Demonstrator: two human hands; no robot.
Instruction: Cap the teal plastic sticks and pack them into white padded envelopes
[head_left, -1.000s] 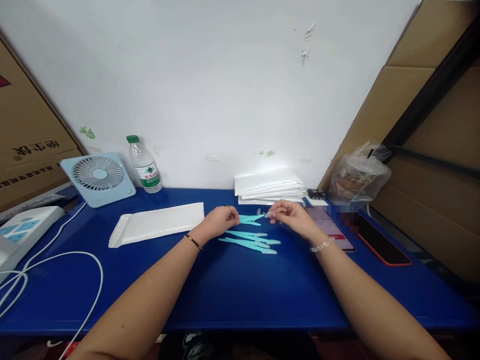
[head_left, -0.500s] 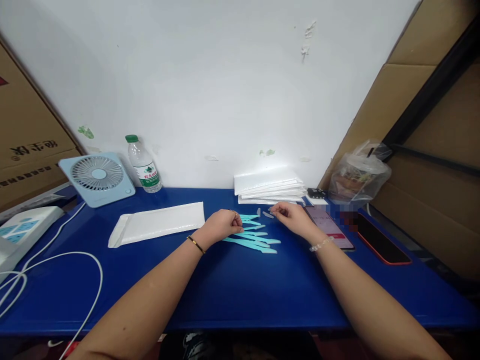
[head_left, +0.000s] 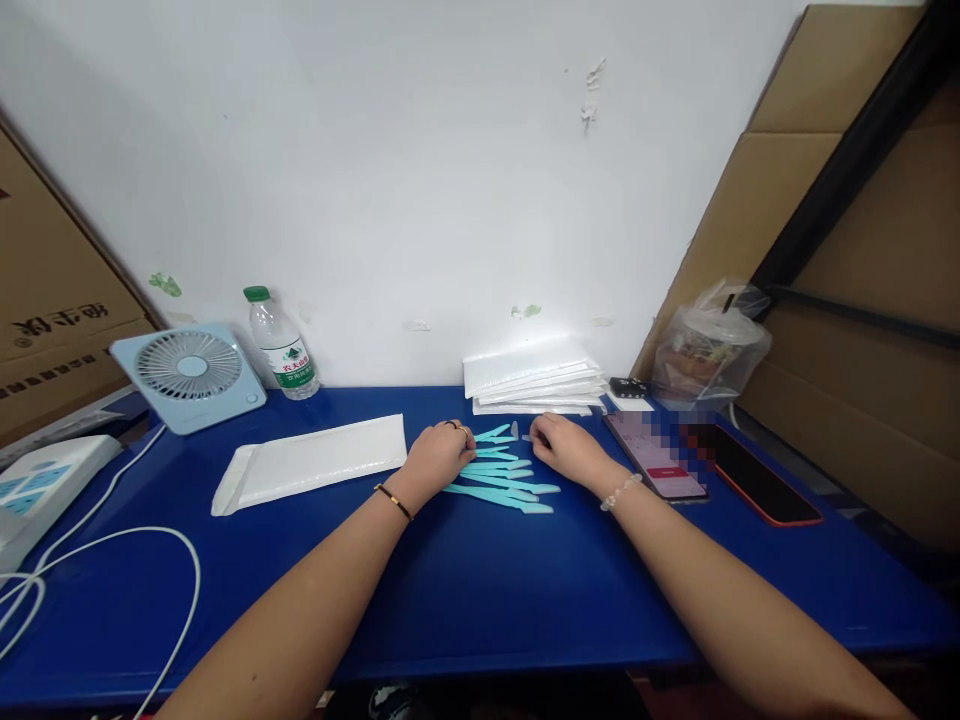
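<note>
Several teal plastic sticks point(head_left: 504, 482) with pale tips lie in a loose fan on the blue table point(head_left: 465, 580). My left hand point(head_left: 437, 458) rests on the table with its fingers curled over the left ends of the upper sticks. My right hand point(head_left: 566, 452) lies just right of the fan, fingers curled, with its fingertips at a small clear cap point(head_left: 525, 437). Whether it grips the cap is hidden. Both forearms reach in from the bottom edge.
A white padded envelope point(head_left: 315, 462) lies to the left, and a stack of them point(head_left: 534, 378) stands at the wall. Two phones point(head_left: 656, 455) point(head_left: 757, 487) and a bagged drink point(head_left: 709, 345) are on the right. A fan point(head_left: 187, 372), a water bottle point(head_left: 281, 345) and a white cable point(head_left: 112, 545) are on the left.
My left hand has lowered the teal stick it held up onto the fan. My right hand dropped from mid-air to the table by the clear cap. The camera tilted slightly.
</note>
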